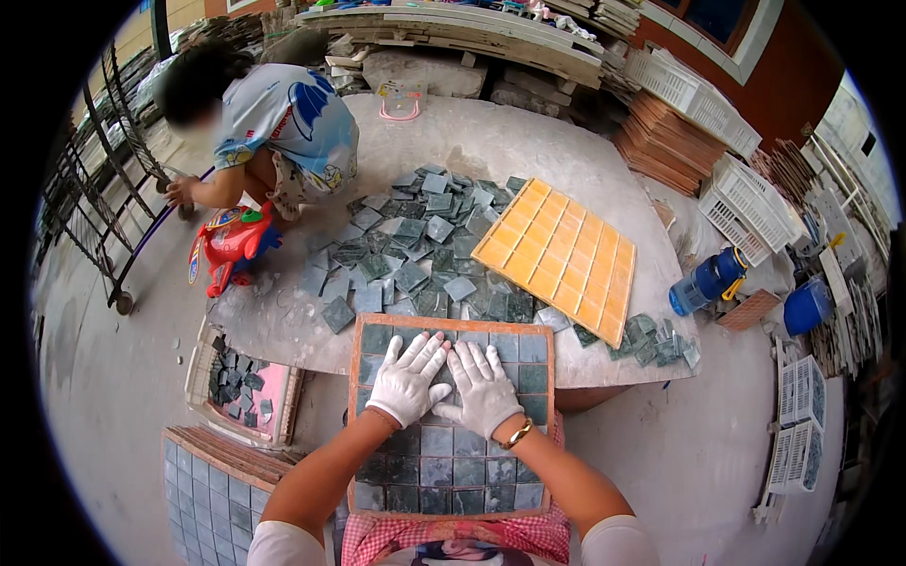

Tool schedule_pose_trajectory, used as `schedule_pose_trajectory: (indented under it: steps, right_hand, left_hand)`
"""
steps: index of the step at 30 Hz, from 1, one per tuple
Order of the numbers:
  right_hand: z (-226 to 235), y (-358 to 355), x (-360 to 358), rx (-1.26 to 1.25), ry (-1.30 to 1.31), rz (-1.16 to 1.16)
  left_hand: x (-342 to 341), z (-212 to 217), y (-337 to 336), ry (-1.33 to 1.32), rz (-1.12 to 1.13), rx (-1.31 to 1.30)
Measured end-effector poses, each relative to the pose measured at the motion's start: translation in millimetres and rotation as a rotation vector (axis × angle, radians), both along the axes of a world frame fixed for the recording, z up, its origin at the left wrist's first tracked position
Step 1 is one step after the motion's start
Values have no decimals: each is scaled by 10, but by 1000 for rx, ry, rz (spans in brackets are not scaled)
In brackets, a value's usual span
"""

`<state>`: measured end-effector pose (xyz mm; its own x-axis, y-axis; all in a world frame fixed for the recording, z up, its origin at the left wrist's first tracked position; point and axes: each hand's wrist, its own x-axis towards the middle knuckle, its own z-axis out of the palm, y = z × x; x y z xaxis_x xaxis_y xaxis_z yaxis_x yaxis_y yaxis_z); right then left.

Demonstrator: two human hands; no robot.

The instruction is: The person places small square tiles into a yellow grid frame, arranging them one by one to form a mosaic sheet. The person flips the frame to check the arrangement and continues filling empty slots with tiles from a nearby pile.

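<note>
My left hand (408, 379) lies flat on the dark green-grey square tiles, its fingers stretched out. Beside it my right hand (481, 389) is pressed flat too, fingers spread, with a gold-coloured band at the wrist. Both wear white gloves, and some bare fingertips show. The tiles sit in rows inside a reddish-brown framed tray (448, 516) over my lap, against the table's near edge. Beyond the tray a heap of loose stone tiles (415, 245) covers the middle of the pale table (528, 141). An orange-yellow grid tray (562, 255) rests tilted on the heap's right side.
At the far left a person (283, 123) crouches by a red toy (236, 247) and a black metal rack (94, 203). A blue bottle (694, 291) stands right. Filled tile trays (212, 500) are stacked lower left, near a bin of tile pieces (283, 401). White crates (694, 94) line the right.
</note>
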<state>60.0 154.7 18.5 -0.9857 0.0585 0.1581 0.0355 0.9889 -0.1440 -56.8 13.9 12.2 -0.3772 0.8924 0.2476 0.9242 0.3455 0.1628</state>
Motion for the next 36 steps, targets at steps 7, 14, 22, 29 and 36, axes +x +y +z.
schedule_pose_trajectory:
  steps: [7,14,22,29,36]
  right_hand:
    - [-9,302,204,-52,27,-80]
    - [-19,-98,1358,-70,-97,-253]
    - [-23,73,686,44,53,-384]
    - [-156,-692,1046,-143,1,10]
    - [-49,-158,578,-56,5,-168]
  left_hand:
    - [-16,81,-246,-8,114,-47]
    - [490,-87,-1325,-136,151,-119]
    - [352,-17,-836,24,314,-156]
    - [976,-29,-926,-159,-147,-90]
    - [628,93,-699,-40,53,-109]
